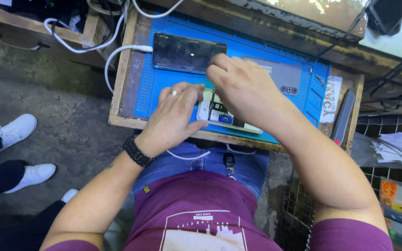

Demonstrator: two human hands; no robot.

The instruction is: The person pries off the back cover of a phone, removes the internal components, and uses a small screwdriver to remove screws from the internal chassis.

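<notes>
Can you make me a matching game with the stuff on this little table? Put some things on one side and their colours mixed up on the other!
Things:
1. work mat
2. charging cable
3. opened phone under the left hand and right hand
4. phone lying screen up

Colours or states:
A. white
B. black and glossy, plugged into the cable
C. blue
D. back cover off, inner parts showing

Pairs: 1-C, 2-A, 3-D, 4-B
</notes>
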